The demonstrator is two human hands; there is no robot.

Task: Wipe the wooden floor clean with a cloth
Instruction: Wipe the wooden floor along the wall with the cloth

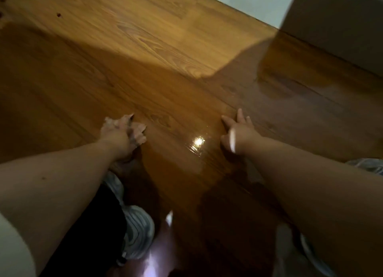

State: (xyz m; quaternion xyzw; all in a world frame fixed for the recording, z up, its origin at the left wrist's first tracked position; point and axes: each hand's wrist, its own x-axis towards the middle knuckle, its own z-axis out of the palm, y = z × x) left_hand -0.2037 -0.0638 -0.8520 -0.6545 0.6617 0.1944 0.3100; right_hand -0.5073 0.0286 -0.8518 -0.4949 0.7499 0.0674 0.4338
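Your left hand [116,131] is at about 9 o'clock from the middle of the view. Its fingers are curled tight round a small pale bundle that looks like the cloth [138,134], though blur makes this hard to confirm. The bundle seems to be pressed to the wooden floor [157,48]. Your right hand [238,133] reaches out at about 3 o'clock with its fingers spread wide and holding nothing. The fingertips are low over the boards, and you cannot tell whether they touch.

Between your hands, towards 5 o'clock of the cloth, a glossy streak [198,143] catches the light. It reads as a damp, freshly wiped band, so the strip directly in front of you is probably done or nearly so. A darker patch [290,86] at 2 o'clock near the wall [259,1] may be wet or only shadow.

The bright planks towards 12 o'clock look dry and matte, so they are probably not yet wiped. Small dark specks [59,15] sit at 10 o'clock at the far edge, well apart from the cloth. On this reading you are early to midway, with most of the visible floor left to cover. Your grey shoe [136,231] stands at 7 o'clock, on boards you would have to step off to reach.
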